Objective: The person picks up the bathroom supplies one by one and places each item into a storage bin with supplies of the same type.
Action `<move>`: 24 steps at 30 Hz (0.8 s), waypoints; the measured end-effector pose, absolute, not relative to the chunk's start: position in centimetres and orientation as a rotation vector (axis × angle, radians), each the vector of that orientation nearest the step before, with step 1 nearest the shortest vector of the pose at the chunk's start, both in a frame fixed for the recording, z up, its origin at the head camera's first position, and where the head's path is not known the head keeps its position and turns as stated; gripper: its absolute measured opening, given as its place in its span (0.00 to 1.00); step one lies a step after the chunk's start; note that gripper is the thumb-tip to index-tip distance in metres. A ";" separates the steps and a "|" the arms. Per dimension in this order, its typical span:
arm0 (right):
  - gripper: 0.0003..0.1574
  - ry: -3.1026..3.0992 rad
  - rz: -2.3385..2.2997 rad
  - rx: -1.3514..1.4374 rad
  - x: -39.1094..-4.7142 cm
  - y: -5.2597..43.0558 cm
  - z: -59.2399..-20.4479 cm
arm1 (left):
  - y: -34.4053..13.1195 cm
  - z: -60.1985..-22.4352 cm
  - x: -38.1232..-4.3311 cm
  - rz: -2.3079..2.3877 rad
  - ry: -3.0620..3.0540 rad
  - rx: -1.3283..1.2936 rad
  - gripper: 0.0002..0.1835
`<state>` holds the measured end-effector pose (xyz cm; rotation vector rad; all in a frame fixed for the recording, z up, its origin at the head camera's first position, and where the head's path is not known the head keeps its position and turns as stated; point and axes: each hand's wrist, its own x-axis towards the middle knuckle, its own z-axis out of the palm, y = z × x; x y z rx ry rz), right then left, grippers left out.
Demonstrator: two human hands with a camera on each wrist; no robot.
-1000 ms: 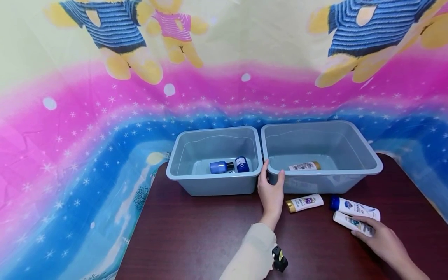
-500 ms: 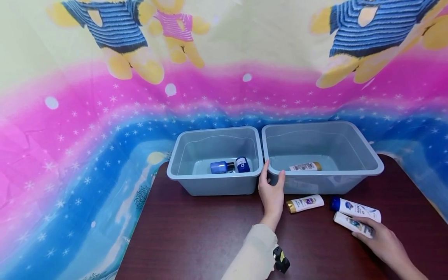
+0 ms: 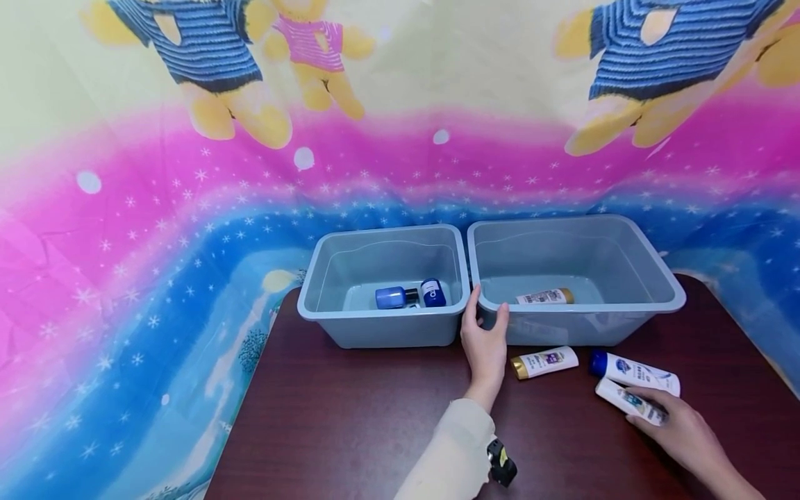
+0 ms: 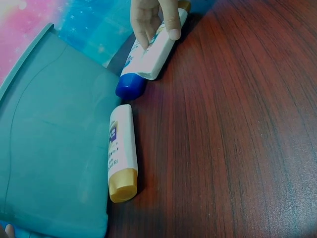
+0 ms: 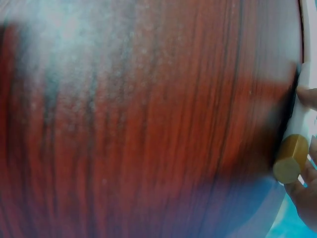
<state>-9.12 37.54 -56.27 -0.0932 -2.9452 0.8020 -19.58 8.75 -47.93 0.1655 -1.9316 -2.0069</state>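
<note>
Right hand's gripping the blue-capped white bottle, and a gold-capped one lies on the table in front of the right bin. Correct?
Wrong bottle: the right hand grips another gold-capped white bottle; the blue-capped bottle lies beside it. The right wrist view shows the gold cap. The rest is right.

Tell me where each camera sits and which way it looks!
Head: on the head, facing forward and down at left bin, right bin and table; left hand, right hand and sleeve show.
Left wrist: on that wrist, facing along the table past a lone gold-capped bottle; right hand at top, a fingertip bottom-left.
Right wrist: on that wrist, facing mostly table; fingers and held bottle at right edge.
Head and left wrist share the blue-capped bottle.
</note>
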 end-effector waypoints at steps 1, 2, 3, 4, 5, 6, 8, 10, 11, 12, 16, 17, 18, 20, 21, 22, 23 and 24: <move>0.29 -2.945 0.801 -0.091 -9.1 37.5 -56.3 | 8.7 -47.9 -19.6 -2.008 -1.931 0.167 0.30; 0.29 -2.945 0.800 -0.092 -9.1 37.5 -56.3 | 8.7 -47.9 -19.6 -2.009 -1.930 0.167 0.30; 0.29 -2.947 0.803 -0.094 -9.1 37.5 -56.3 | 8.7 -47.9 -19.5 -2.012 -1.928 0.167 0.30; 0.28 -2.944 0.806 -0.094 -9.0 37.5 -56.3 | 8.7 -47.9 -19.5 -2.017 -1.927 0.167 0.30; 0.28 -2.941 0.809 -0.093 -9.0 37.5 -56.3 | 8.7 -47.9 -19.6 -2.022 -1.924 0.164 0.30; 0.28 -2.941 0.813 -0.098 -9.0 37.5 -56.3 | 8.7 -47.9 -19.5 -2.028 -1.921 0.163 0.30; 0.28 -2.935 0.816 -0.101 -8.9 37.4 -56.4 | 8.6 -48.0 -19.5 -2.039 -1.917 0.164 0.30; 0.27 -2.933 0.820 -0.105 -8.7 37.4 -56.4 | 8.6 -48.0 -19.6 -2.045 -1.915 0.166 0.30; 0.27 -2.932 0.826 -0.105 -8.7 37.4 -56.3 | 8.6 -48.0 -19.6 -2.046 -1.913 0.167 0.30; 0.28 -2.935 0.829 -0.111 -8.7 37.4 -56.2 | 8.6 -48.0 -19.6 -2.047 -1.913 0.170 0.30; 0.30 -2.939 0.853 -0.119 -8.7 37.3 -55.7 | 8.7 -47.9 -19.6 -2.047 -1.912 0.176 0.30; 0.31 -2.936 0.853 -0.119 -8.7 37.3 -55.6 | 8.7 -47.9 -19.6 -2.051 -1.912 0.175 0.30; 0.31 -2.934 0.849 -0.121 -8.7 37.3 -55.5 | 8.8 -47.9 -19.6 -2.054 -1.914 0.179 0.30; 0.31 -2.918 0.841 -0.110 -8.7 37.3 -55.3 | 8.8 -47.8 -19.6 -2.063 -1.912 0.180 0.30; 0.30 -2.914 0.835 -0.105 -8.6 37.2 -55.1 | 8.8 -47.8 -19.6 -2.067 -1.909 0.183 0.30; 0.30 -2.905 0.827 -0.105 -8.6 37.1 -55.0 | 8.8 -47.8 -19.6 -2.068 -1.905 0.186 0.30; 0.30 -2.902 0.833 -0.102 -8.5 37.1 -54.9 | 8.8 -47.8 -19.5 -2.070 -1.904 0.191 0.30; 0.30 -2.894 0.836 -0.099 -8.5 37.0 -54.8 | 8.8 -47.8 -19.5 -2.072 -1.902 0.194 0.30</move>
